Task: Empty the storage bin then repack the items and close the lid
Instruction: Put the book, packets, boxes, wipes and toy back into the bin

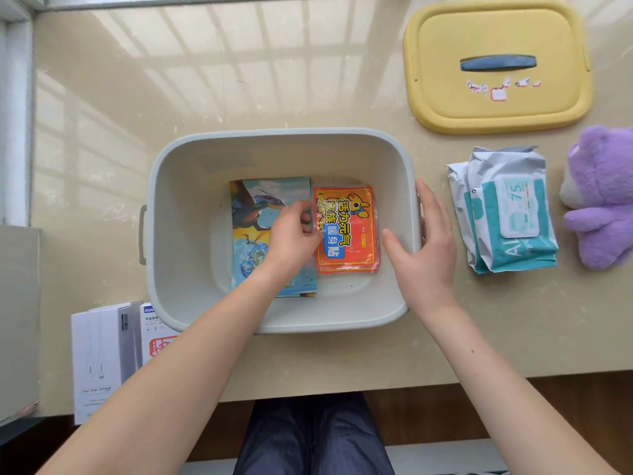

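Left hand inside storage bin, pinching red packet edge | right hand spread open over bin's right rim | lid off (beyond bin, right)

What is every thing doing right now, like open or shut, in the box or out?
Storage bin: open, lid off.
Yellow lid: flat on the table, apart from the bin.
Dinosaur book: lying in the bin.
Orange packet: in the bin, left hand pinching its edge.
Right hand: open, on the bin's rim.
Wipes packs: stacked outside.
Purple plush: outside.
White boxes: outside.
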### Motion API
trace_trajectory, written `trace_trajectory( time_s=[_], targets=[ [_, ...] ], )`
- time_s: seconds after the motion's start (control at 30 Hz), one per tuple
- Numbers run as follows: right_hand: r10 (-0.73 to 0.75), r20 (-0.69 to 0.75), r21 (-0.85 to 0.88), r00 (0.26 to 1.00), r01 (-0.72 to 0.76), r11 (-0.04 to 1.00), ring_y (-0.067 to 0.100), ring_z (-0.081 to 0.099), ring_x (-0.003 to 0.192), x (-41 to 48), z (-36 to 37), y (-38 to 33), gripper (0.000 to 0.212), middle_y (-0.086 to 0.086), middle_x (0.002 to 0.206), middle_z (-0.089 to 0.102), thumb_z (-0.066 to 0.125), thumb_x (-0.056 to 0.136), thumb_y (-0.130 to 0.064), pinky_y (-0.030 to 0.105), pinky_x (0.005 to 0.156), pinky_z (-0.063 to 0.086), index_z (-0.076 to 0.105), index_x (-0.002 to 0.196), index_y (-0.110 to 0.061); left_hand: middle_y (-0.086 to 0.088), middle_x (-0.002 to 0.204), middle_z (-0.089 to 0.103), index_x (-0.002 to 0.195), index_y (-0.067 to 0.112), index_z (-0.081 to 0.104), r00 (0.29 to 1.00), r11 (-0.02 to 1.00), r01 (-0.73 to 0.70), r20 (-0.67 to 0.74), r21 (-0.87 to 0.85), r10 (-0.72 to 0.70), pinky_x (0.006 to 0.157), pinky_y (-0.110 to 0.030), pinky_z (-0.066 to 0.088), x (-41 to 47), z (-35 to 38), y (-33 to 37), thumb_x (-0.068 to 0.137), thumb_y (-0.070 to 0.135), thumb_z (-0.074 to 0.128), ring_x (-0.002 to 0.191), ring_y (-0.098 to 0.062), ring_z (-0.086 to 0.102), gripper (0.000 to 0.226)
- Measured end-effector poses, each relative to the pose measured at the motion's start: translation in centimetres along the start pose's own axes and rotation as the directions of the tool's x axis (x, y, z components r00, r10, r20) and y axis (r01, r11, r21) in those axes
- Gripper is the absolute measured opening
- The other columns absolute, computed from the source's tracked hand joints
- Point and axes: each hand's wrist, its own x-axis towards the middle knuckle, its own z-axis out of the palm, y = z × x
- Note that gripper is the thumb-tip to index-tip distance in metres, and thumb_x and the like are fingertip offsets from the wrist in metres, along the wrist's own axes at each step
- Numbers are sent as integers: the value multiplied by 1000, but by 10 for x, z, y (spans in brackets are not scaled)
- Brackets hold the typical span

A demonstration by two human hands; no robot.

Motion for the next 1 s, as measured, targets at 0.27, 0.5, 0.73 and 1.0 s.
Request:
trace_trajectory(
  time_s=[0.27, 0.5, 0.73, 1.0],
  targets=[
    [1, -1, 9, 1000, -1, 1000, 10, 38, 137, -1, -1, -2, 71, -1, 144, 45, 71, 81, -3, 25, 116, 29, 42, 146, -10, 17, 76, 55, 145, 21, 22, 981, 984, -27, 192, 174, -7, 47, -18, 37, -20, 1, -3, 69, 28, 85, 69, -8, 61, 99],
    [3, 4, 14, 1000, -3, 1000, 13, 39, 137, 0, -1, -3, 71, 3, 145, 46, 71, 81, -3, 28, 115, 30, 42, 145, -8, -9, 123, 59, 148, 16, 19, 977, 972, -172, 153, 160, 148, 80, -32, 50, -19, 5, 1, 63, 37, 87, 105, -26, 62, 111],
    [3, 0, 24, 1000, -3, 1000, 13, 40, 137, 0, -1, -4, 71, 4, 145, 46, 71, 81, -3, 31, 115, 31, 42, 145, -8, -16, 120, 36, 149, 11, 27, 925, 829, -373, 236, 417, 298, 95, -43, 43, -21, 1, -8, 54, 46, 88, 107, -33, 42, 118],
    [-7, -13, 25, 1000, 7, 1000, 15, 41, 136, 0, 0, -2, 70, 6, 145, 47, 70, 80, -1, 33, 115, 32, 43, 144, -6, -25, 111, 45, 135, -4, 43, 938, 851, -341, 78, 399, 339, 81, -50, 48, -20, 15, -3, 65, 38, 82, 100, -43, 47, 90]
  ],
)
